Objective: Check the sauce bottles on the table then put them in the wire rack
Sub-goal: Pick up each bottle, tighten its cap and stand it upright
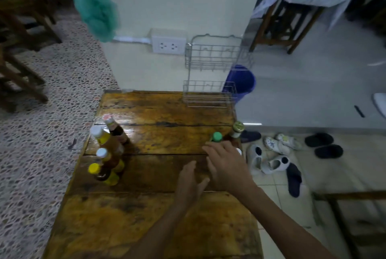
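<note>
Wooden table [158, 206] is taken as the landmark. Wire rack [211, 83], two tiers, both seen w/o bottles, is set at the table's far right corner against the wall. Four sauce bottles [108, 150] are grouped upright along the table's left edge, well apart from both hands. Two more are stood at the table's right edge: green-capped bottle [216, 137] and gold-lidded bottle [237, 130], long axes vertical, w/ what may be a third white cap half hidden by the hand. Right hand [227, 166] is held over the table's right side, fingers spread and only loosely bent, tips just short of or touching the green cap; contact can't be told, nothing gripped. Left hand [191, 185] is held flat near the table's middle, fingers straight, nothing held. Judged: green-capped bottle lies straight ahead of the right hand, which is the nearer one; rack lies further on, same side
</note>
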